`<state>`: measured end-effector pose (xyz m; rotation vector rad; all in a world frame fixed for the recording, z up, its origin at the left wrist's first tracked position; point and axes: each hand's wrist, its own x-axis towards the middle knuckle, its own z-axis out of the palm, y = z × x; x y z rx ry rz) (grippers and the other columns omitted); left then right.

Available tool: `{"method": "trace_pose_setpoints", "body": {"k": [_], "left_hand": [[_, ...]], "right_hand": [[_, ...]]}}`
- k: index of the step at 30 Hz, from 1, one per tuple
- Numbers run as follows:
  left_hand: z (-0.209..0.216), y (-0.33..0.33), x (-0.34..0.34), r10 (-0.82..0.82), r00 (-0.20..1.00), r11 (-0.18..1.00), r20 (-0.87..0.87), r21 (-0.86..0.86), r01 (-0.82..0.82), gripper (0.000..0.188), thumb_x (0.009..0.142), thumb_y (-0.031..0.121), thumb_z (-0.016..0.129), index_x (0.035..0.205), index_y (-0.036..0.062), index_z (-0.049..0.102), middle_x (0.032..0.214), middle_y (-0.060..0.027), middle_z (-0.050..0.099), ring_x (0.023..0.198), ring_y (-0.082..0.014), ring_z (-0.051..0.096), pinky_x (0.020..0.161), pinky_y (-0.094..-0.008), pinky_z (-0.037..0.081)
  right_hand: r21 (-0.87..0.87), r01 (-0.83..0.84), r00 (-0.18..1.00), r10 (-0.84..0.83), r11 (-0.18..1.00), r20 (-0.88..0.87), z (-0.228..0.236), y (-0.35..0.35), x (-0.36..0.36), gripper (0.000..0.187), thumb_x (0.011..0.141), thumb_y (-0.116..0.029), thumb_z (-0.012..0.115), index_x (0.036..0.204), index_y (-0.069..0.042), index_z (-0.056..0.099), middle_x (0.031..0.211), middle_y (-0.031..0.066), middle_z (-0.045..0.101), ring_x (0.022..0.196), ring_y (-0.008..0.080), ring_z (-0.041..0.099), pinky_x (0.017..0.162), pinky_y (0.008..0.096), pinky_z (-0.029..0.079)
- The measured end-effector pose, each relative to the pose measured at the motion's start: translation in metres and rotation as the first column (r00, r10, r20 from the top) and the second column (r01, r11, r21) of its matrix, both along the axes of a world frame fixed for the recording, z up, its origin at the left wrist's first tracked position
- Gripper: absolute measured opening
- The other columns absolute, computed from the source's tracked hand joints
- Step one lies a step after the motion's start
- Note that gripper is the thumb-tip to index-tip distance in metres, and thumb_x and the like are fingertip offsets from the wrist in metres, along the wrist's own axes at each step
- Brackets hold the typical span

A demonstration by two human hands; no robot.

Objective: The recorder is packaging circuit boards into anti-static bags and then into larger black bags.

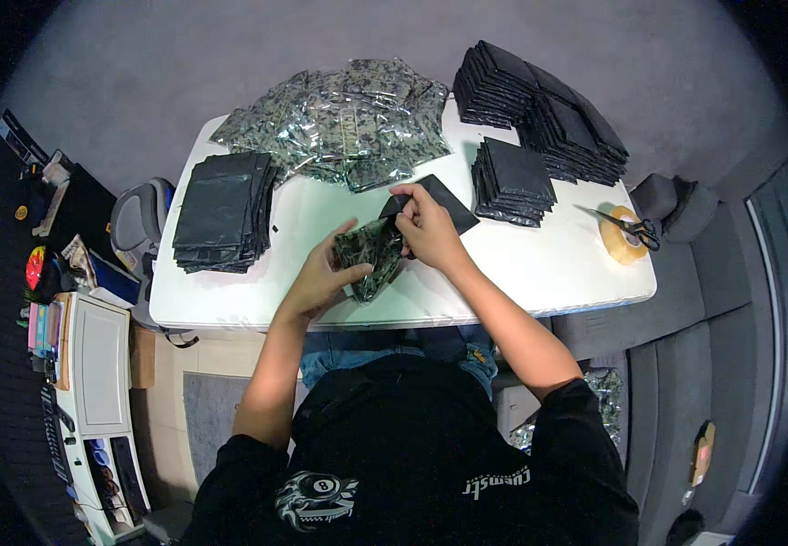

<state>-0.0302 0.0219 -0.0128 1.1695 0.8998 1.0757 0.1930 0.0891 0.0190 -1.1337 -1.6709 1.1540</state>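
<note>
The white table point(549, 268) was brightly lit, and glare shone on the held packet point(369, 257) and far shiny packets point(348, 118). Corners were black; straight edges curved toward the rim.

The person is wearing a black T-shirt point(403, 428) of plain dark cloth. Its short left sleeve point(237, 473) and right sleeve point(589, 446) are ending above the forearms, so the left hand point(325, 273) and the right hand point(432, 235) are showing bare. On the left side of the shirt, a white drawing point(316, 499) is displaying curling lines around a round ball; on the right side, small white lettering point(497, 482) is running across. Below, blue jeans point(482, 369) are showing faded lighter areas and darker ones.
</note>
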Motion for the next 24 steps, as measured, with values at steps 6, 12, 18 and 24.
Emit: {"method": "trace_pose_setpoints", "body": {"k": [6, 12, 18, 24], "left_hand": [[0.003, -0.002, 0.014, 0.109, 0.933, 0.988, -0.342, 0.139, -0.064, 0.050, 0.102, -0.001, 0.066, 0.151, 0.0002, 0.058, 0.130, -0.0151, 0.073, 0.118, -0.0210, 0.070, 0.106, -0.0358, 0.054], [0.024, 0.008, 0.034, 0.313, 0.948, 0.950, -0.064, 0.006, -0.313, 0.034, 0.107, -0.001, 0.052, 0.137, -0.0032, 0.067, 0.122, -0.0130, 0.076, 0.109, -0.0189, 0.073, 0.099, -0.0328, 0.057], [0.005, 0.023, 0.039, 0.497, 0.863, 0.840, -0.085, 0.297, -0.455, 0.033, 0.105, -0.005, 0.050, 0.130, -0.0035, 0.072, 0.117, -0.0135, 0.078, 0.104, -0.0200, 0.074, 0.096, -0.0327, 0.057], [-0.002, 0.026, 0.054, 0.577, 0.806, 0.771, -0.127, 0.409, -0.488, 0.026, 0.102, -0.003, 0.059, 0.123, -0.0031, 0.074, 0.109, -0.0134, 0.079, 0.101, -0.0197, 0.074, 0.093, -0.0332, 0.057]], "right_hand": [[0.021, 0.013, 1.000, -0.013, 1.000, -0.019, -0.001, 0.004, 0.003, 0.038, 0.102, 0.001, 0.057, 0.140, -0.002, 0.056, 0.084, 0.0005, 0.054, 0.060, 0.0097, 0.062, 0.052, 0.0293, 0.053], [0.223, -0.029, 0.982, -0.014, 0.974, 0.186, 0.000, 0.003, 0.004, 0.046, 0.096, -0.002, 0.065, 0.141, -0.004, 0.058, 0.081, 0.0048, 0.053, 0.067, 0.0134, 0.059, 0.064, 0.0313, 0.050], [0.247, -0.057, 0.985, 0.014, 0.967, 0.172, 0.009, 0.003, -0.004, 0.051, 0.093, -0.003, 0.067, 0.144, -0.006, 0.058, 0.078, 0.0055, 0.050, 0.068, 0.0142, 0.055, 0.067, 0.0318, 0.049], [0.218, -0.054, 0.991, 0.026, 0.975, 0.128, 0.021, 0.005, -0.012, 0.053, 0.093, -0.002, 0.066, 0.145, -0.007, 0.059, 0.078, 0.0047, 0.050, 0.069, 0.0130, 0.053, 0.066, 0.0317, 0.047]]}}
